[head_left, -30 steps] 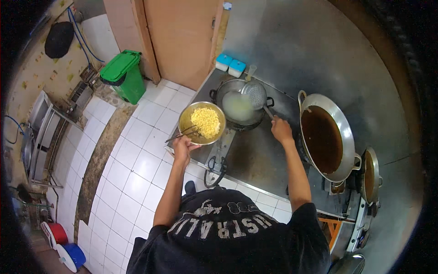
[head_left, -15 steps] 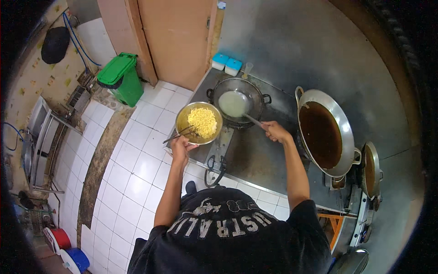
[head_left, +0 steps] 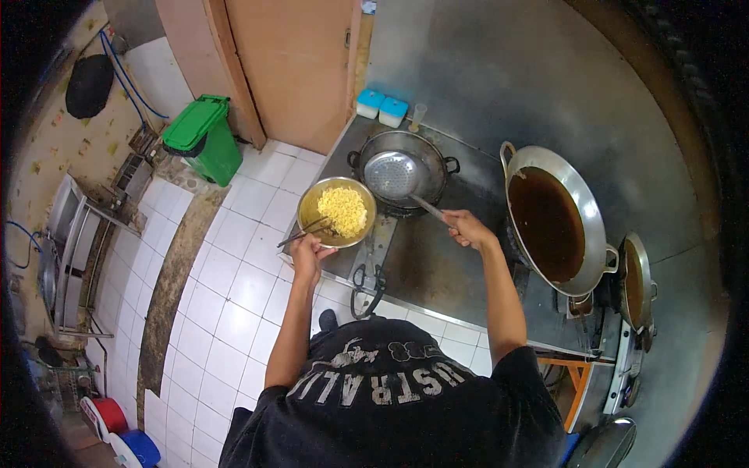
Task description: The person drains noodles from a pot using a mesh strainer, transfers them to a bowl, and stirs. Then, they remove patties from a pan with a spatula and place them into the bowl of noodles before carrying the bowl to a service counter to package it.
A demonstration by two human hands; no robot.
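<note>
My left hand (head_left: 307, 253) is closed at the near rim of a round metal bowl (head_left: 312, 204), holding it up left of the wok. Inside the bowl lies a heap of curly yellow food that looks like noodles (head_left: 342, 211). A pair of dark chopsticks (head_left: 294, 236) rests across the rim at the same hand. My right hand (head_left: 469, 228) grips the long handle of a metal skimmer (head_left: 392, 174). Its round, perforated head is over the dark two-handled wok (head_left: 434, 168) and looks bare. How much liquid the wok holds is hard to make out.
To the right, a large metal wok (head_left: 599, 234) holds brown liquid, with another brown-filled pan (head_left: 636, 282) beyond it. Two blue-lidded containers (head_left: 381, 107) and a clear cup (head_left: 417, 117) stand behind the wok. A green bin (head_left: 207, 140) is on the tiled floor.
Pale cloudy liquid covered the skimmer's head before; now its holes show and the liquid is gone from it. The bowl is still in my left hand, scarcely moved.
</note>
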